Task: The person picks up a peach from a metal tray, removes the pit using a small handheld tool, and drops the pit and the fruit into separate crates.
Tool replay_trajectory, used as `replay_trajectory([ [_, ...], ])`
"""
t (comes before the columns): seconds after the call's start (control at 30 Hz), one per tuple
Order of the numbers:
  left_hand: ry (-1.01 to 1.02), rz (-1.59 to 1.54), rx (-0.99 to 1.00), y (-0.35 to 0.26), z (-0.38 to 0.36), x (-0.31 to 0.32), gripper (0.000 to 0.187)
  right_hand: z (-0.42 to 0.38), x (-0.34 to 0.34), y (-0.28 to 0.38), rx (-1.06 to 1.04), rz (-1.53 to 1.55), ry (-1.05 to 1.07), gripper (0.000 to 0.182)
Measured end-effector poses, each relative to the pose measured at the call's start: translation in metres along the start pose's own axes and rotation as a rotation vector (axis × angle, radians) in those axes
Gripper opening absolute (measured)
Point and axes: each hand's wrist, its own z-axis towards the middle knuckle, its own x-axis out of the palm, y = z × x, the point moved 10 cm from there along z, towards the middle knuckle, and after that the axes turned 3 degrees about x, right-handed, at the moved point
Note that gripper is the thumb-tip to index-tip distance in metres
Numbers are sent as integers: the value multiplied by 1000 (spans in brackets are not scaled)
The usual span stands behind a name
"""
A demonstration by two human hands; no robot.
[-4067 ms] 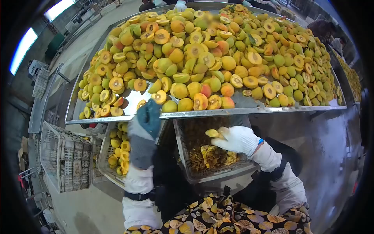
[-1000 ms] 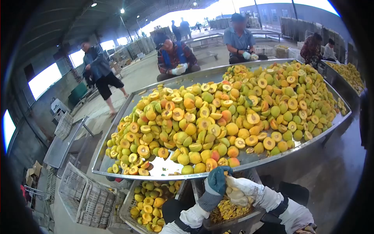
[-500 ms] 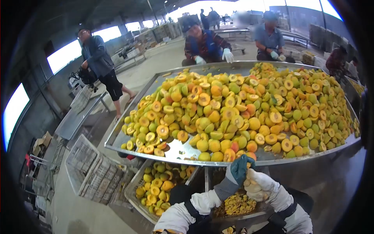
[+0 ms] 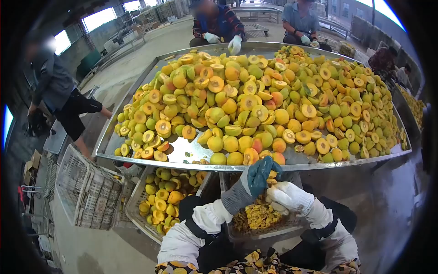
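My left hand [image 4: 258, 177], in a teal-coated grey glove, is closed on a small yellow-orange piece of peach [image 4: 272, 175]. Against the same piece presses my right hand [image 4: 289, 196], in a white glove with curled fingers; the tool, if any, is hidden. Both hands are at the near edge of a metal table [image 4: 255, 168] heaped with halved yellow peaches [image 4: 246, 102], many with the stone showing. Below them sits a crate [image 4: 260, 236] containing small yellow-brown scraps [image 4: 262, 215]. Left of it, another crate [image 4: 137, 212] has peach halves [image 4: 162, 201] in it.
Stacked plastic crates [image 4: 91, 192] stand on the floor at left. A person [image 4: 61, 86] walks there, carrying something dark. Across the table, co-workers [image 4: 216, 23] with white gloves sit beside the heap; another [image 4: 299, 23] sits farther right.
The view has tilted down, so table and hands appear higher and farther left. The two hands stay together around the piece. The co-worker opposite has lowered a hand to the fruit; the walking person has moved on.
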Motion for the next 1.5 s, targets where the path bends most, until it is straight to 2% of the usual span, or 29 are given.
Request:
replay_trajectory([
  [0.03,1,53,-9,-4,-2,-6,49,3,-1,5,-36,-169,-33,40],
  [0.07,71,164,-6,-1,-5,-9,47,7,-12,21,-343,-612,-260,43],
  [0.17,-140,96,-448,17,-34,-76,42,18,-17,-7,-147,-978,-319,50],
  [0.23,-33,1029,-200,-25,-44,-128,34,25,-26,-51,81,-1074,-283,54],
  [0.33,-261,1306,-361,-33,-74,-228,37,31,-38,-99,335,-1175,-182,53],
  [0.37,-373,1416,-451,-28,-73,-268,41,34,-36,-97,322,-1154,-192,53],
  [0.43,-655,1527,-497,-53,-51,-321,47,35,-30,-92,305,-1115,-209,52],
  [0.5,-861,1669,-153,-36,-36,-376,48,40,-17,-82,254,-1091,-192,53],
  [0.6,-755,1629,-478,-2,-7,-396,49,48,-3,-81,253,-1080,-172,53],
  [0.7,-536,1722,-347,13,7,-357,41,47,7,-78,222,-1074,-102,53],
  [0.73,-417,1628,-369,22,5,-346,40,48,10,-77,231,-1064,-49,52],
  [0.77,-470,1537,-342,20,-5,-332,43,49,11,-64,148,-997,-82,51],
  [0.83,-559,807,-286,57,-21,-332,44,47,12,-38,-11,-861,-159,48],
  [0.87,-548,616,-211,41,-23,-297,37,43,11,-11,-170,-755,-229,44],
  [0.93,-499,334,-112,22,-30,-220,30,33,7,24,-126,-341,-249,37],
  [0.97,-464,248,-76,24,-31,-191,30,31,8,22,61,-30,-200,34],
  [1.0,-435,196,38,18,-30,-158,34,29,5,32,-6,-33,-229,34],
  [1.03,-412,32,61,19,-26,-132,37,25,3,39,-77,-39,-258,35],
  [1.07,-389,-131,80,20,-23,-107,40,22,-1,53,-261,-202,-361,39],
  [1.1,-369,-398,5,26,-16,-85,44,19,-7,51,-264,-312,-466,40],
  [1.13,-434,-647,-90,30,-14,-68,48,15,-10,49,-267,-424,-565,41],
  [1.17,-429,-675,-82,31,-10,-64,50,12,-14,45,-267,-537,-659,43],
  [1.2,-428,-702,-74,33,-9,-62,51,11,-9,48,-443,-639,-638,45],
  [1.27,-440,-712,-90,41,-9,-62,57,10,-18,39,-370,-600,-632,46],
  [1.33,-439,-586,-98,39,-8,-59,57,4,-24,36,-303,-542,-643,48],
  [1.47,-396,-338,-43,22,-6,-38,58,-4,-26,43,-298,-663,-718,53],
  [1.5,-355,-12,55,7,-4,-36,58,-3,-28,40,-281,-661,-714,53],
])
